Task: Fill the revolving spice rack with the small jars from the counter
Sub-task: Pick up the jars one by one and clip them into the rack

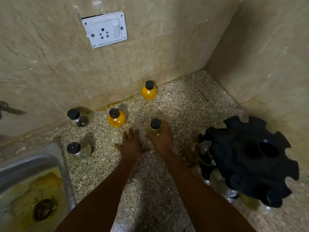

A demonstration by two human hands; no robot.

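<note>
Head view shows the right hand (160, 139) wrapped around a pale jar (155, 127) with a black cap, out on the speckled counter (184, 104) between the two orange jars and the rack. I can't tell how tight the fingers are, since the jar hides most of them. The left hand (132, 144) is just beside it, fingers spread flat and holding nothing.

The black spice rack (254, 158) sits well off to the right in the corner, already with jars hanging under its rim.

Biggest risk imo: round glass and a sideways grab, so it could slip on the carry over. Missing a notch could also knock a seated jar loose.

Four more wait: orange jar (116, 118), the far orange jar (149, 91) by the wall, two clear ones (78, 118) (78, 150) near the sink (55, 158), so a careless reach could tip one in.
</note>
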